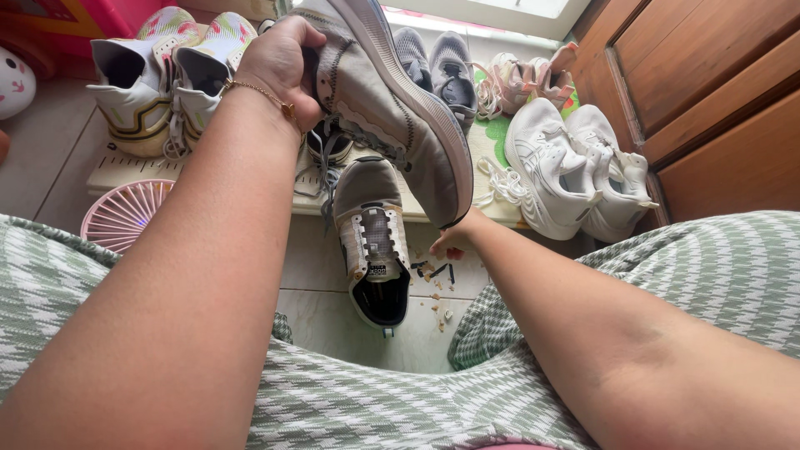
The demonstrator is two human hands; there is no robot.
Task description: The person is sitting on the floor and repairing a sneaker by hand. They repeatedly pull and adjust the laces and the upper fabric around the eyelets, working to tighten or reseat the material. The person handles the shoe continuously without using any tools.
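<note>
My left hand (279, 62) grips a grey sneaker (392, 108) by its heel and holds it up on its side, sole facing right. A thin gold bracelet circles that wrist. My right hand (454, 240) reaches under the raised shoe's toe, fingers pinched together near the floor; whether it holds anything I cannot tell. The matching grey sneaker (375, 242) lies on the tiled floor below, laces up, opening toward me. Small crumbs of debris (435, 287) are scattered on the tile beside it.
A white pair of sneakers (567, 167) stands to the right by a wooden cabinet (708, 92). White high-tops with colourful trim (158, 79) stand at left, a grey pair (435, 58) and a pink pair (525, 79) behind. A pink slotted disc (125, 215) lies at lower left.
</note>
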